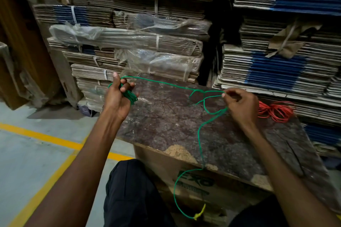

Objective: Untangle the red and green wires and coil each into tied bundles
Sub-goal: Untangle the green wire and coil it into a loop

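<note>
I'm winding the green wire [200, 132] into a coil on my left hand [119, 97]. Left fingers are curled round the turns already wound, thumb sticking up, so that hand is gripping the green bundle [130, 96]. My right hand [239, 105] is pinching the wire at the fingertips [223, 95], other fingers loosely curled.

The relation that matters: the free run is stretching from the left-hand bundle rightward across the worktop [166, 116] to my right pinch, roughly side to side. Just left of the right fingertips there's a small snarl [204, 97], a couple of crossed loops hanging off the line. It's sitting right beside the right hand and well apart from the left, so I'm judging the right hand is the one to clear it before the next turn goes on. From the snarl the tail is dropping down toward me, over the front edge of the worktop, looping in front of the cardboard box [193, 184] and ending in a yellow tie [200, 213] near my knee.

Green wire looks thin, flexible, holding kinks where it was tangled. Plenty of tail left, so I'd put this bundle at maybe half wound, not tied yet.

The red wire [276, 111] is lying on the far right of the worktop, just beyond my right hand, in a loose coil. It's clear of the green. Can't tell from here whether it's tied.

Behind the worktop: stacks of flattened cardboard [276, 72].
</note>
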Demonstrator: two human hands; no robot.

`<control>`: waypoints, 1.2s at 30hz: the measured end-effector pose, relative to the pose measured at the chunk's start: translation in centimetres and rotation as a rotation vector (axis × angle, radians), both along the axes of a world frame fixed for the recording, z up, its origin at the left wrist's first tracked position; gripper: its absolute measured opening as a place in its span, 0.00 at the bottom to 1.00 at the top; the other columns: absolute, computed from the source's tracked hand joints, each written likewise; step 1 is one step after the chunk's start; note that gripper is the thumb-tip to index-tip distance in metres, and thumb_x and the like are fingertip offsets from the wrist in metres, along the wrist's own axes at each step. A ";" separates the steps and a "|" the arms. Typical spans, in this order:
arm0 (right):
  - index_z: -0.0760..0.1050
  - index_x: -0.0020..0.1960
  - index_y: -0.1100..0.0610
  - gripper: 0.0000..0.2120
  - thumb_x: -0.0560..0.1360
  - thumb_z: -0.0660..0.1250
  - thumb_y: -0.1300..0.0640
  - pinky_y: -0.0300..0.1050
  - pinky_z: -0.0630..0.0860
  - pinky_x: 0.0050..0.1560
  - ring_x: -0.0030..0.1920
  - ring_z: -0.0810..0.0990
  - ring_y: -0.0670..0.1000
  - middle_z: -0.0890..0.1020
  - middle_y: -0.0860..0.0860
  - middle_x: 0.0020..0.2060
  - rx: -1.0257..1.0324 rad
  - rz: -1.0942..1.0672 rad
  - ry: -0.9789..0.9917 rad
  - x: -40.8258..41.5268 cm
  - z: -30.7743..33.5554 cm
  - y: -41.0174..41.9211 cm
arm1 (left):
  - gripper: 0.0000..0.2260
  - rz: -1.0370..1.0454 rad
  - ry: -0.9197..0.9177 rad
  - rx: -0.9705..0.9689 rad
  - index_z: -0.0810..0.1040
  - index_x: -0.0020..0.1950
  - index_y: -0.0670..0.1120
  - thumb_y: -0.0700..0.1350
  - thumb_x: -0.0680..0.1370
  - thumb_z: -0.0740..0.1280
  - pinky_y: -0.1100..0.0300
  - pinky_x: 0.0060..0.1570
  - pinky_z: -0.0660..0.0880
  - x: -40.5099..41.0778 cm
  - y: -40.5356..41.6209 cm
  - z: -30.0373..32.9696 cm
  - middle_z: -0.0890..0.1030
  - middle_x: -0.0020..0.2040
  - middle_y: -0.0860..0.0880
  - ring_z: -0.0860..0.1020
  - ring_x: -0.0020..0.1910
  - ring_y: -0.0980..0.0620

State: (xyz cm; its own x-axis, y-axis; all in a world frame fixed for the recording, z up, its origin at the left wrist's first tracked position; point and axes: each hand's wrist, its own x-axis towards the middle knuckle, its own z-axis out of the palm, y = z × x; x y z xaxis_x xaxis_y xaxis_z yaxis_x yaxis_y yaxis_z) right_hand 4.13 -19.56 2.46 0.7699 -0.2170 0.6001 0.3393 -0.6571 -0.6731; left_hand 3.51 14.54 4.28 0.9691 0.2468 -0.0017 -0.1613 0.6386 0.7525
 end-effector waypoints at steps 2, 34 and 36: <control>0.84 0.45 0.55 0.06 0.73 0.72 0.53 0.39 0.75 0.40 0.38 0.81 0.48 0.86 0.52 0.39 -0.053 -0.097 -0.025 0.3 0.3 -0.2 | 0.18 0.013 0.009 -0.002 0.67 0.36 0.51 0.58 0.82 0.55 0.52 0.44 0.70 0.1 0.2 -0.4 0.65 0.21 0.54 0.77 0.33 0.58; 0.76 0.31 0.54 0.37 0.73 0.44 0.26 0.46 0.70 0.34 0.39 0.81 0.61 0.78 0.56 0.28 -0.843 0.013 0.300 -0.4 0.6 -3.0 | 0.18 0.061 0.072 0.002 0.67 0.36 0.52 0.59 0.82 0.55 0.50 0.49 0.70 0.9 2.2 -1.3 0.65 0.21 0.54 0.76 0.31 0.58; 0.81 0.39 0.49 0.31 0.75 0.50 0.29 0.47 0.71 0.36 0.45 0.82 0.60 0.84 0.55 0.41 -0.867 0.042 0.270 0.2 0.3 -2.8 | 0.18 0.062 0.082 0.010 0.67 0.36 0.52 0.58 0.82 0.55 0.50 0.48 0.69 1.0 1.7 -1.5 0.65 0.21 0.54 0.77 0.30 0.58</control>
State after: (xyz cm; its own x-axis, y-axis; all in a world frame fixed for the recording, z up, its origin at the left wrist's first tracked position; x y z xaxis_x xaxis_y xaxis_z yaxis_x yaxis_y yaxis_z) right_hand 4.35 -22.35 2.75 0.9051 0.2583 0.3378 0.2772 -0.9608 -0.0080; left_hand 4.49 16.20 2.79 0.9486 0.3070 -0.0773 -0.1384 0.6219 0.7708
